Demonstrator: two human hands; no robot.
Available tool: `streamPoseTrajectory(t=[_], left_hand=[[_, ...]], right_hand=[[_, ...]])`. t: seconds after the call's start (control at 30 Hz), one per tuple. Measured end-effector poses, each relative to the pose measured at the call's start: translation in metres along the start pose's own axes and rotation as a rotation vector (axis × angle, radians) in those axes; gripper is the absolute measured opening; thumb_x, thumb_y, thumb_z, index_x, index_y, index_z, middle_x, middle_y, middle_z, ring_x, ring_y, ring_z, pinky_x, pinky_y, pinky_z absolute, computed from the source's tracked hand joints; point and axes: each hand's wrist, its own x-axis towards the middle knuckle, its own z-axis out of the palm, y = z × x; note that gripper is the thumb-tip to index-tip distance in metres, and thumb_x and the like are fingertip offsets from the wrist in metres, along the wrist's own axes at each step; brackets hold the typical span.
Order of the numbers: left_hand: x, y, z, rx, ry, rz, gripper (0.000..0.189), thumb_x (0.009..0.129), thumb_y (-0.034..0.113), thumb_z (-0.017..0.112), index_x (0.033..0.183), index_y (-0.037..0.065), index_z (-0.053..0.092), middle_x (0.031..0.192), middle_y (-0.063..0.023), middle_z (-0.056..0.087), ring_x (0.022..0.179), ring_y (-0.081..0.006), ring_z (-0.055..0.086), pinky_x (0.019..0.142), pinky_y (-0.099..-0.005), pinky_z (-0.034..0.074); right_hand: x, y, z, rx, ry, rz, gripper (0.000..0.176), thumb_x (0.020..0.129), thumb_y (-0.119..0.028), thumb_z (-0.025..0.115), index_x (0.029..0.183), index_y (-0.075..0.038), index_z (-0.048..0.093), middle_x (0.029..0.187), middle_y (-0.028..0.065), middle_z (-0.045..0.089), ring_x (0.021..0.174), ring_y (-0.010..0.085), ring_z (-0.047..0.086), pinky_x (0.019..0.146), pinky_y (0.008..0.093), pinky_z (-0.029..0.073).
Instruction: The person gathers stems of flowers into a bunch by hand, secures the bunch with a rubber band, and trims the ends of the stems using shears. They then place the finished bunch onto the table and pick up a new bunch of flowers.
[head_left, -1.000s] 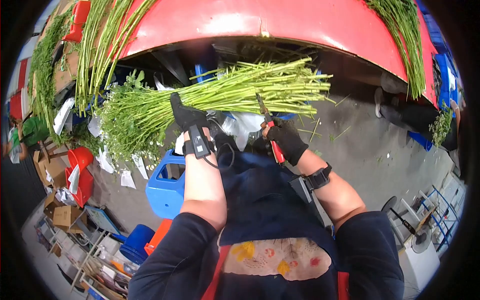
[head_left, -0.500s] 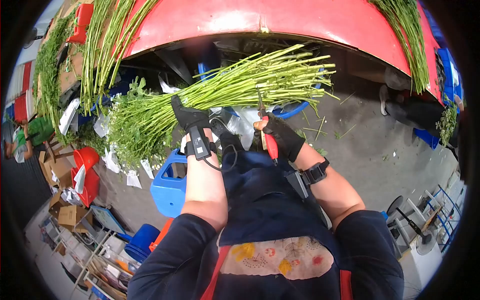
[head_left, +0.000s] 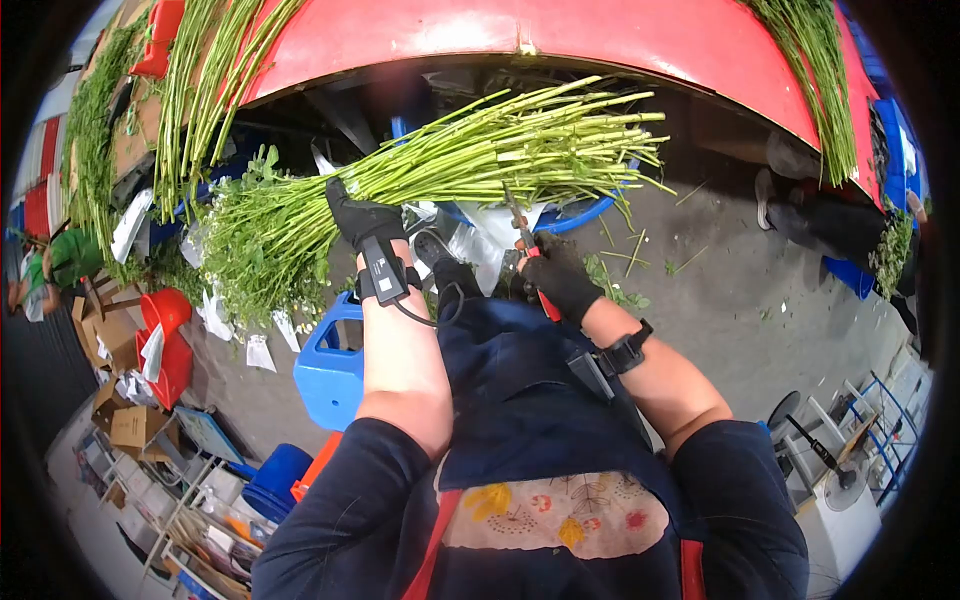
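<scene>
My left hand (head_left: 362, 218), in a black glove, is closed around a big bundle of long green flower stems (head_left: 480, 150). The bundle lies across in front of me, its leafy heads with small white flowers to the left and its cut ends fanned out to the right. Wrapped in the fingers of my black-gloved right hand (head_left: 562, 278) are red-handled pruning shears (head_left: 523, 232). Their blades point up, with the tip right at the lower stems of the bundle. Most of the handle is hidden by the fingers.
A red table (head_left: 640, 30) spans the far side, with more stems (head_left: 205, 90) hanging off its left and others (head_left: 815, 85) at its right. Under the bundle stands a blue tub (head_left: 590, 215). A blue stool (head_left: 330, 375) is beside my left forearm. Cut bits litter the floor.
The right hand's fingers have closed further round the shears, covering more of the red handle, and the blades have tilted left. The bundle and left hand have shifted slightly left.
</scene>
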Motion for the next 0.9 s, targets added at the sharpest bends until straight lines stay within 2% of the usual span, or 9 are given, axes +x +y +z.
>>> streamPoseTrajectory(t=[0.13,0.2,0.27,0.33,0.37,0.47,0.67,0.8,0.9], left_hand=[[-0.013,0.002,0.013,-0.018,0.004,0.003,0.050,0.088,0.041,0.047,0.118,0.002,0.051,0.120,-0.0199,0.054,0.107,-0.0371,0.051,0.096,-0.0511,0.040],[-0.021,-0.001,0.018,0.020,0.037,0.024,0.054,0.084,0.043,0.046,0.113,-0.002,0.053,0.117,-0.0243,0.055,0.106,-0.0404,0.053,0.095,-0.0527,0.041],[-0.022,-0.004,0.018,0.024,0.039,0.032,0.052,0.084,0.042,0.047,0.112,-0.002,0.054,0.116,-0.0228,0.056,0.106,-0.0391,0.053,0.095,-0.0518,0.041],[-0.023,-0.005,0.016,0.046,0.055,0.050,0.052,0.084,0.042,0.048,0.112,-0.001,0.054,0.116,-0.0221,0.056,0.105,-0.0385,0.053,0.095,-0.0512,0.041],[-0.025,-0.003,0.016,-0.010,0.041,0.004,0.052,0.084,0.042,0.047,0.112,-0.001,0.054,0.115,-0.0215,0.057,0.104,-0.0380,0.054,0.094,-0.0500,0.042],[-0.025,-0.002,0.012,0.015,0.029,0.038,0.052,0.084,0.043,0.047,0.111,-0.001,0.055,0.114,-0.0216,0.058,0.102,-0.0380,0.055,0.094,-0.0498,0.042],[-0.026,0.003,0.010,0.066,0.036,0.056,0.056,0.083,0.045,0.047,0.113,-0.001,0.055,0.115,-0.0222,0.058,0.102,-0.0384,0.055,0.094,-0.0499,0.041],[-0.002,0.008,-0.011,0.080,0.004,0.022,0.060,0.082,0.048,0.046,0.116,-0.001,0.054,0.117,-0.0219,0.057,0.103,-0.0398,0.055,0.094,-0.0521,0.040],[-0.003,0.011,-0.013,0.130,0.040,0.054,0.061,0.083,0.048,0.044,0.117,-0.001,0.054,0.118,-0.0219,0.057,0.105,-0.0400,0.054,0.094,-0.0527,0.039]], right_hand=[[0.005,0.003,-0.006,0.052,-0.082,0.070,0.031,0.076,-0.025,0.064,0.094,0.000,0.059,0.078,0.0129,0.061,0.073,0.0212,0.058,0.064,0.0360,0.045],[0.020,0.002,-0.011,-0.543,-0.069,-0.475,0.034,0.079,-0.022,0.062,0.108,-0.005,0.054,0.080,0.0054,0.057,0.070,0.0149,0.055,0.061,0.0316,0.043],[0.031,-0.017,-0.014,-0.615,-0.110,-0.476,0.037,0.079,-0.021,0.062,0.112,-0.006,0.053,0.080,0.0028,0.055,0.068,0.0126,0.053,0.060,0.0302,0.042],[0.025,-0.060,-0.009,-0.153,-0.199,0.064,0.038,0.077,-0.022,0.063,0.108,-0.003,0.055,0.079,0.0053,0.055,0.068,0.0144,0.053,0.061,0.0320,0.042],[0.022,-0.054,-0.003,0.019,-0.063,0.027,0.038,0.074,-0.023,0.063,0.102,0.002,0.056,0.075,0.0105,0.056,0.067,0.0160,0.054,0.062,0.0322,0.044],[0.013,-0.072,-0.004,-0.117,-0.069,-0.035,0.029,0.072,-0.027,0.065,0.085,-0.003,0.056,0.071,0.0076,0.054,0.066,0.0174,0.051,0.058,0.0348,0.043],[0.003,-0.056,0.000,-0.105,0.008,-0.035,0.032,0.070,-0.028,0.066,0.085,-0.001,0.057,0.063,0.0058,0.052,0.060,0.0188,0.053,0.057,0.0363,0.044],[0.001,0.012,-0.011,-0.156,-0.071,-0.088,0.035,0.072,-0.031,0.065,0.087,-0.001,0.058,0.066,0.0073,0.055,0.061,0.0195,0.053,0.059,0.0352,0.044],[-0.016,0.010,-0.011,-0.042,-0.189,0.059,0.040,0.074,-0.034,0.065,0.092,0.001,0.059,0.070,0.0086,0.057,0.062,0.0204,0.053,0.060,0.0352,0.044]])
